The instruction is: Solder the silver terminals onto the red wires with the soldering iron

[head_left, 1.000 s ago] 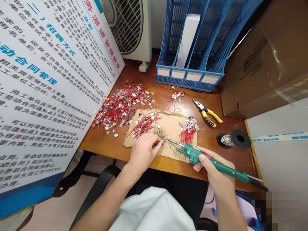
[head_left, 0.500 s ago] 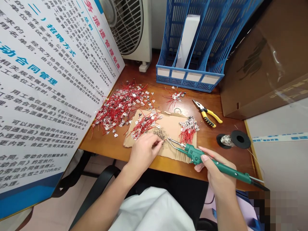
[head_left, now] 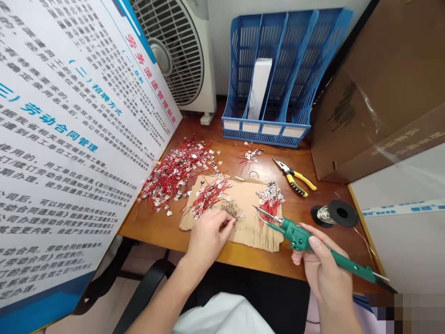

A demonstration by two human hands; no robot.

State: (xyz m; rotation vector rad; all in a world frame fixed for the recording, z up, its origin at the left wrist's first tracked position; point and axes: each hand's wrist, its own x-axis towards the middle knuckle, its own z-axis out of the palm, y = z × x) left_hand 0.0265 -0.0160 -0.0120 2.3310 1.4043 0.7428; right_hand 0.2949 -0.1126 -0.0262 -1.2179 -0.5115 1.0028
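My left hand (head_left: 211, 233) pinches a short red wire with a small metal terminal (head_left: 243, 215) at its far end, just above a cardboard sheet (head_left: 248, 237). My right hand (head_left: 325, 260) is wrapped round a green soldering gun (head_left: 299, 236). Its thin metal tip points left and stands a little apart from the terminal. Dark specks stain the cardboard by my left fingertips. One bundle of red wires with terminals (head_left: 211, 195) lies on the cardboard's left part, another bundle (head_left: 270, 202) on its right.
A large heap of red wires (head_left: 177, 171) covers the table's left side, a smaller pile (head_left: 251, 154) the back. Pliers (head_left: 295, 177) and a solder spool (head_left: 334, 214) lie right. Behind stand a blue file rack (head_left: 266, 130), a fan (head_left: 174, 51) and a brown box (head_left: 375, 102).
My right hand has drawn the soldering gun back to the right, so its tip has left the terminal. My left hand still pinches the wire. The camera view has tilted up slightly.
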